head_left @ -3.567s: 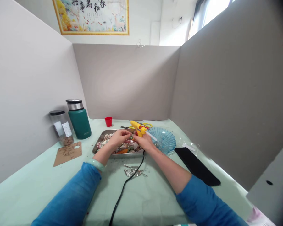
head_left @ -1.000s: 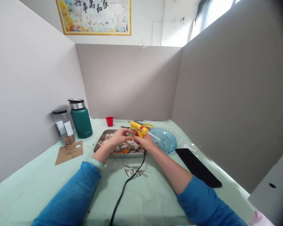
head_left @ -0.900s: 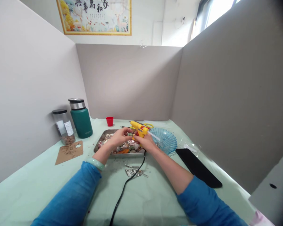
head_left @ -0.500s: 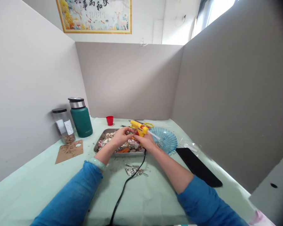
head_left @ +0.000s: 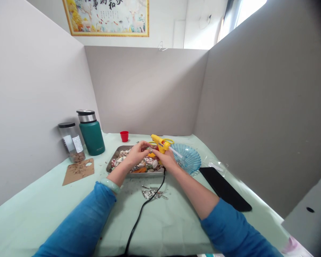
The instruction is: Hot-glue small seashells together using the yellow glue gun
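Observation:
My right hand [head_left: 167,159] is closed round a yellow glue gun [head_left: 160,144], with a whitish glue stick [head_left: 176,152] poking out of its back end. The gun's black cord [head_left: 147,202] runs down toward me. Beside it, my left hand [head_left: 138,153] pinches something too small to make out, its fingertips close to those of the right hand. Both hands are over a metal tray [head_left: 141,175] filled with shells and stones [head_left: 149,161]. In front of the tray lies a small heap of silvery metal clips or pins [head_left: 151,193].
A blue scalloped plate [head_left: 189,157] and yellow-handled scissors [head_left: 168,141] lie beyond the right hand. Farther right is a black flat pad [head_left: 224,189]. At left stand a green bottle [head_left: 92,137], a clear jar [head_left: 72,142] and a brown card [head_left: 79,172]. A red cup [head_left: 124,136] stands behind the tray.
The glue gun has shifted slightly to the right and tilted, and my right fingers have come closer to the left fingertips. My left hand stays almost in place.

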Demonstrator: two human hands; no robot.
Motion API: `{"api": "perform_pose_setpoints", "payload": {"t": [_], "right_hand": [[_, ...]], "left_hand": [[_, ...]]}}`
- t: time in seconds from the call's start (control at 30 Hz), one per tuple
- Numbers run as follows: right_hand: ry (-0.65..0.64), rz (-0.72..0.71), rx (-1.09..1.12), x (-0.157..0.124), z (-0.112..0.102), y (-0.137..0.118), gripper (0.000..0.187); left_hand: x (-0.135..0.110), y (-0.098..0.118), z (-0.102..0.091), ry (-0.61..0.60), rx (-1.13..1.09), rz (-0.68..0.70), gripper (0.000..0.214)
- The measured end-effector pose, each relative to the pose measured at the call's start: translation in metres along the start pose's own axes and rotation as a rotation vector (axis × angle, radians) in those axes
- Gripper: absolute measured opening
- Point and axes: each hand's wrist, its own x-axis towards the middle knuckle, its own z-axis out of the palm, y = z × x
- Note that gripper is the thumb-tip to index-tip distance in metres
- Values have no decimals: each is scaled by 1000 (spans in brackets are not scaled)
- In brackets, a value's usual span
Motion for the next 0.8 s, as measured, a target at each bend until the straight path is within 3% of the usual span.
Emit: {"api": "perform_pose_setpoints", "payload": {"t": [0.27, 0.5, 0.8], "right_hand": [[-19, -14, -3, 1, -1, 2, 24], [0, -16, -140, 2, -1, 6, 19], [-73, -15, -282, 0, -2, 2, 16]], "left_hand": [[0, -1, -5, -59, -16, -74, 19], [1, -5, -17, 12, 62, -158, 23], [4, -5, -28, 100, -123, -327, 34]]}}
